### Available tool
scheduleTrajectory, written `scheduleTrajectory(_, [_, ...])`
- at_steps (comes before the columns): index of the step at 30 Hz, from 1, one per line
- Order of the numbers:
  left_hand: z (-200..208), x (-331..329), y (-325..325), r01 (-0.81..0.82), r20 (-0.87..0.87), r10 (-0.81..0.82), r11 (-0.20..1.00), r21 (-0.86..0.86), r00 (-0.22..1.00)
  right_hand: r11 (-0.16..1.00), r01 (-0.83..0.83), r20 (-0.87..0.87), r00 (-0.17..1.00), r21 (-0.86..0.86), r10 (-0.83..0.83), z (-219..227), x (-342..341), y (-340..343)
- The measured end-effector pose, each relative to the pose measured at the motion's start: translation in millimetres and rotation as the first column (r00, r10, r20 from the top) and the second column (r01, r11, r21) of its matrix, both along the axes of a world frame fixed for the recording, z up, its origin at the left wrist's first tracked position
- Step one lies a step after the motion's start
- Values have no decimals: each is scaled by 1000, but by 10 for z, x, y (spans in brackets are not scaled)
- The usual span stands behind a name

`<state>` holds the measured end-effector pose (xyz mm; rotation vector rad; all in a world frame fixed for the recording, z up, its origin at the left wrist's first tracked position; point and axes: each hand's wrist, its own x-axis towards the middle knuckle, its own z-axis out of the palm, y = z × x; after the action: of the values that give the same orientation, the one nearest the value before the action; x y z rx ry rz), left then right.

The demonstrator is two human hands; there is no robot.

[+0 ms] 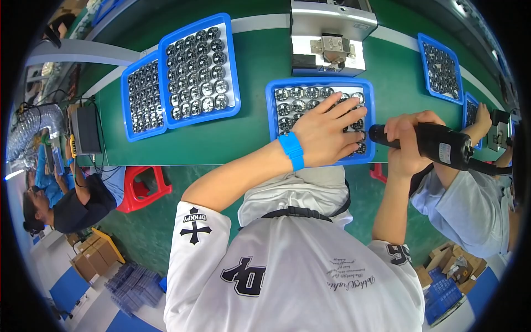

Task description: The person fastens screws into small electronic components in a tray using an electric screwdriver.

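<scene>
My left hand (326,133) lies spread, palm down, over a blue tray (271,119) of small round shiny parts (297,92) set in rows. Its fingers cover part of the rows, so I cannot tell whether it pinches any part. A blue band (292,150) circles that wrist. To the right of the tray, my right hand (410,141) is wrapped round a black corded electric screwdriver (442,145). The tool lies nearly level, with its nose at the tray's right rim; no bit shows.
Beyond the tray stands a silver-and-black machine (332,50) with a metal fixture. Two full blue trays (238,72) overlap at the left; another tray (423,50) is at the far right. Co-workers sit at both sides, one near a red stool (130,188).
</scene>
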<state>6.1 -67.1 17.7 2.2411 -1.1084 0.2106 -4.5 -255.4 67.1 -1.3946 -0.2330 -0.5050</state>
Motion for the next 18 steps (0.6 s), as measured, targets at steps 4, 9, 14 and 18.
scheduleTrajectory(4, [12, 3, -10, 3, 5, -3, 1000, 6, 1000, 1000, 6, 8, 1000, -25, -6, 6, 10, -26])
scheduleTrajectory(9, [5, 3, -6, 2, 6, -2, 1000, 6, 1000, 1000, -15, 27, 1000, -13, 15, -19, 24, -37])
scheduleTrajectory(14, [12, 3, -8, -1, 3, 1, 1000, -1, 1000, 998, -31, 54, 998, -54, 34, -29, -42, 13])
scheduleTrajectory(18, [5, -10, -8, -5, 4, 6, 1000, -7, 1000, 997, -35, 74, 996, -76, 40, -13, -62, 37])
